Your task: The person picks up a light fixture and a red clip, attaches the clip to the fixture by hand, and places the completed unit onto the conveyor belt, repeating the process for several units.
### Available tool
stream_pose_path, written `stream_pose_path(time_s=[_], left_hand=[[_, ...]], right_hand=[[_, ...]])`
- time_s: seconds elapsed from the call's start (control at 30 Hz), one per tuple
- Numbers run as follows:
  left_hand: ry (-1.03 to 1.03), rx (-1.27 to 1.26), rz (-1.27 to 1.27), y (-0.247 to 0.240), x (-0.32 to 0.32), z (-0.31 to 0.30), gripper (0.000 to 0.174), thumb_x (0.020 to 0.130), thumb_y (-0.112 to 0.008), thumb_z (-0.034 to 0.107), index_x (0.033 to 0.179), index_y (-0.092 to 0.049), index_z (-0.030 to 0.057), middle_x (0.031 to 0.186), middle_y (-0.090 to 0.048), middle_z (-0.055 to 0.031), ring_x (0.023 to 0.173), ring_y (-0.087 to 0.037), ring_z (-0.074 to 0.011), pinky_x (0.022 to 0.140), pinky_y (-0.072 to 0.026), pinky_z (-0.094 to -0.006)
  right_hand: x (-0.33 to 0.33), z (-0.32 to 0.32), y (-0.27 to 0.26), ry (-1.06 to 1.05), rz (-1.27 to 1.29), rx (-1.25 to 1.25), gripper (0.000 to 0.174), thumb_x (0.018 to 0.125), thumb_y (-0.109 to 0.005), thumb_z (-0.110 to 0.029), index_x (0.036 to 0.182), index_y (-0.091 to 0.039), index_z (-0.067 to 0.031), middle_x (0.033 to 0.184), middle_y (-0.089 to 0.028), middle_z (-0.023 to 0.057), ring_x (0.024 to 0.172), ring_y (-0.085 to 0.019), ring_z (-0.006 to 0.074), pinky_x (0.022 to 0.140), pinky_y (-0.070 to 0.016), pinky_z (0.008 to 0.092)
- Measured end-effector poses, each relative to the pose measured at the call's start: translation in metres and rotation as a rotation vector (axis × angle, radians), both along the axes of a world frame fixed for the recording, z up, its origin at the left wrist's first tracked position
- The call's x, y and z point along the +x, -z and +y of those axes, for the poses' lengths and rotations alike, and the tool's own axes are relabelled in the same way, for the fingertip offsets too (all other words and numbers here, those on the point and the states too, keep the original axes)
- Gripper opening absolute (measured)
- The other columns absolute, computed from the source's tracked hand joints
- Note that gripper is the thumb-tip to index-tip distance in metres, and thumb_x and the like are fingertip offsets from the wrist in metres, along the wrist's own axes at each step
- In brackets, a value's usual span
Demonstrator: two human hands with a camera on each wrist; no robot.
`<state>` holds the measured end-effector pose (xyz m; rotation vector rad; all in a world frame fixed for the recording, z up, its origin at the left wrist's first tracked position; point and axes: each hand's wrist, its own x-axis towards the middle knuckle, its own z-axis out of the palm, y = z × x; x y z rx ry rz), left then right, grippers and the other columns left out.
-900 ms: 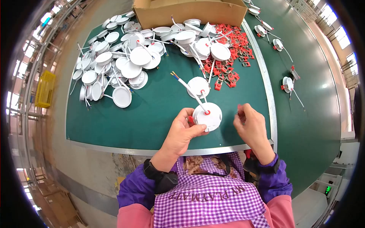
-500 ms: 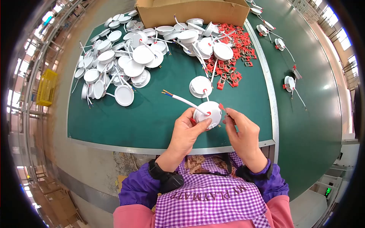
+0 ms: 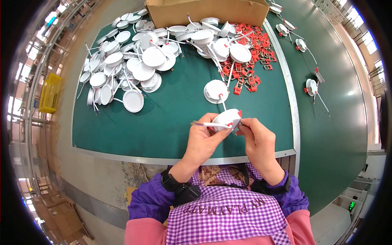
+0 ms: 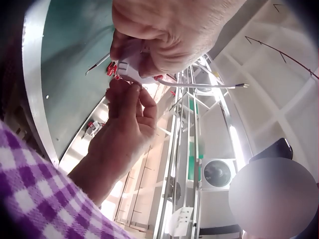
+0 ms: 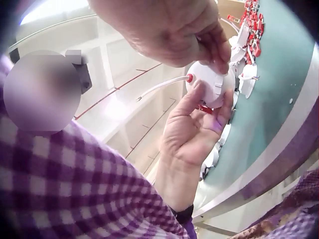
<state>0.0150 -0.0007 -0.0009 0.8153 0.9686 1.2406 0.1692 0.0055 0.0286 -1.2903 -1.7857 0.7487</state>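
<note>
In the head view the left hand [image 3: 201, 141] grips a round white lamp [image 3: 222, 118], thumb on its back near the cable's red entry. The lamp is tilted, its cable pointing left. At the lamp's right edge the right hand [image 3: 261, 141] pinches a small red clip [image 3: 240, 114], its fingertips against the rim. From the right wrist view, the left hand [image 5: 192, 129] holds the lamp [image 5: 209, 89] from below, a red part [image 5: 205, 109] beside its palm; the right hand [image 5: 169, 30] reaches the rim from above. Another white lamp [image 3: 215, 90] lies just beyond.
White lamps [image 3: 143, 71] are heaped at the left and back of the green table [image 3: 171, 134]. Red clips [image 3: 255, 51] lie in a pile beside them, before a cardboard box [image 3: 208, 13]. More lamps [image 3: 311, 87] lie on the green surface at the right.
The right hand has moved left to the lamp's edge with its red clip. The held lamp has tilted, and its cable has swung from pointing up and away to pointing left.
</note>
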Motion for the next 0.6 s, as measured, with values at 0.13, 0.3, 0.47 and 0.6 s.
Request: stream_pose_path(time_s=[0.13, 0.3, 0.47, 0.6], left_hand=[[0.056, 0.022, 0.069, -0.002, -0.001, -0.003, 0.023, 0.081, -0.065, 0.0, 0.101, -0.054, -0.0003, 0.093, -0.06, -0.0042, 0.085, -0.057, -0.0084, 0.075, -0.0472, -0.0228], [0.082, 0.034, 0.012, -0.004, 0.0, -0.006, 0.023, 0.082, -0.064, 0.002, 0.102, -0.055, -0.0003, 0.093, -0.062, -0.0039, 0.084, -0.057, -0.0071, 0.072, -0.0467, -0.0211], [0.142, 0.06, 0.003, -0.019, 0.006, -0.009, 0.034, 0.081, -0.065, 0.001, 0.112, -0.05, -0.0025, 0.1, -0.059, -0.0064, 0.093, -0.057, -0.0116, 0.084, -0.047, -0.0255], [0.285, 0.074, 0.058, -0.025, 0.0, -0.007, 0.034, 0.081, -0.065, 0.001, 0.112, -0.052, -0.0017, 0.098, -0.059, -0.0044, 0.089, -0.056, -0.0086, 0.079, -0.047, -0.0226]], right_hand=[[0.006, 0.001, 0.005, 0.012, 0.113, -0.06, 0.009, 0.082, -0.057, 0.005, 0.09, -0.055, 0.0018, 0.075, -0.061, 0.0114, 0.067, -0.064, 0.0188, 0.06, -0.0499, 0.0277], [0.013, -0.004, 0.002, 0.013, 0.245, -0.245, 0.015, 0.08, -0.062, 0.004, 0.093, -0.055, 0.0023, 0.078, -0.061, 0.0075, 0.069, -0.062, 0.0119, 0.061, -0.0485, 0.0237], [0.027, -0.001, -0.008, -0.006, 0.468, -0.446, 0.03, 0.077, -0.066, 0.003, 0.103, -0.051, 0.0036, 0.093, -0.06, 0.009, 0.072, -0.062, 0.0111, 0.063, -0.049, 0.0214], [0.035, -0.005, -0.023, 0.0, 0.469, -0.552, 0.041, 0.076, -0.067, 0.005, 0.112, -0.048, 0.006, 0.102, -0.06, 0.0129, 0.076, -0.064, 0.0136, 0.065, -0.0503, 0.0217]])
